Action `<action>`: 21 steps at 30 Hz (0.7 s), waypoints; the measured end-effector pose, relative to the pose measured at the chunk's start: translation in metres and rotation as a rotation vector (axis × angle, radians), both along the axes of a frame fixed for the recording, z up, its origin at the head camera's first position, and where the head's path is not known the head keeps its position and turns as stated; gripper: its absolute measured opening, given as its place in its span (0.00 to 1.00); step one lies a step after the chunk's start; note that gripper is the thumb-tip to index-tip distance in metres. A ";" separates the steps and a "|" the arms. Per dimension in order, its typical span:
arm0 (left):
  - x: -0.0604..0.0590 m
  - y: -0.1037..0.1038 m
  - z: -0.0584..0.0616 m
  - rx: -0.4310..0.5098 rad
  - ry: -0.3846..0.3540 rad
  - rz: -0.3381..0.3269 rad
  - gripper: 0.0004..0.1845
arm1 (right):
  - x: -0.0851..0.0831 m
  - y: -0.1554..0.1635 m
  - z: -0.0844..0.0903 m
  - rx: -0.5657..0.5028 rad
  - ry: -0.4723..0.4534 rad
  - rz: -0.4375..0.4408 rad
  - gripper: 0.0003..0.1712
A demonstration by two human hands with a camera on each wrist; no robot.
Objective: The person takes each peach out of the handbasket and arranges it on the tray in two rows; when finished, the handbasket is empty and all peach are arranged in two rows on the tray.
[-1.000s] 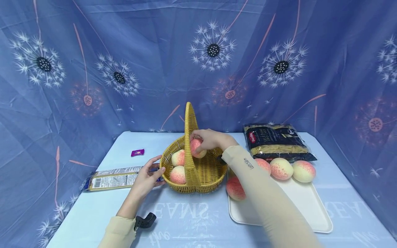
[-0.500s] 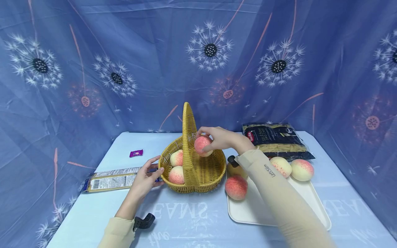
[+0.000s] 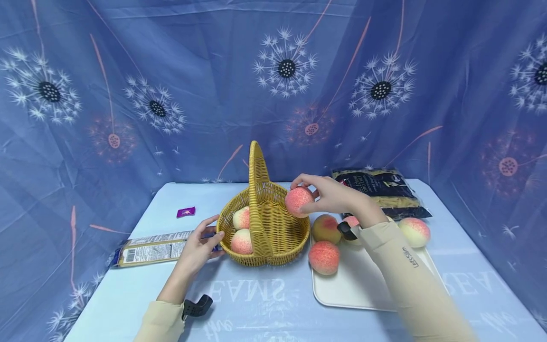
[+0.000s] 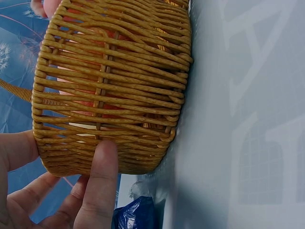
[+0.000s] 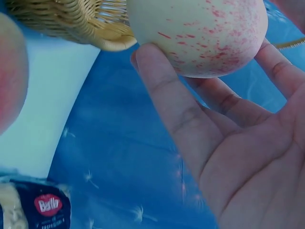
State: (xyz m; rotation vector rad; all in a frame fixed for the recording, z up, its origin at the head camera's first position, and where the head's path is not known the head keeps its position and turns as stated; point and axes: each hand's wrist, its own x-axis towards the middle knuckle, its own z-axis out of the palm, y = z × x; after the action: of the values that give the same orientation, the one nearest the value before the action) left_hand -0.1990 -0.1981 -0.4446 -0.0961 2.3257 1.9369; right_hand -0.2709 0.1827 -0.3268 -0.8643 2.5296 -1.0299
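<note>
Peach (image 3: 299, 201) in right hand (image 3: 337, 195); palm hidden

Wrist cam was basically all palm. My right grip (image 5: 224, 138) had the peach (image 5: 195, 33) pinched at my fingertips (image 5: 155, 67), pale side with the red speckles facing the lens. The wicker basket (image 5: 71, 21) rim sat just beside it, top left. Another peach (image 5: 12, 81) blurred at the left edge, over the white tray (image 5: 43, 109), and the Barilla pasta bag (image 5: 35, 207) was down in the corner.
</note>
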 end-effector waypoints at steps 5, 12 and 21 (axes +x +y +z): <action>0.000 -0.001 0.000 -0.001 0.002 0.000 0.31 | 0.012 0.016 -0.002 -0.030 0.032 -0.031 0.31; 0.001 -0.002 -0.002 -0.002 0.001 -0.001 0.32 | 0.032 0.043 -0.004 -0.065 0.069 -0.099 0.32; 0.000 -0.001 -0.001 0.000 0.004 0.002 0.32 | 0.058 0.072 -0.011 -0.058 0.052 -0.180 0.33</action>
State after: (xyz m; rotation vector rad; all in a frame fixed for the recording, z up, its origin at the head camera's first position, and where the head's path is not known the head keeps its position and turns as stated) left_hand -0.1987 -0.1995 -0.4458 -0.0943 2.3289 1.9403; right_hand -0.2129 0.2547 -0.3376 -0.6966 2.6730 -1.1538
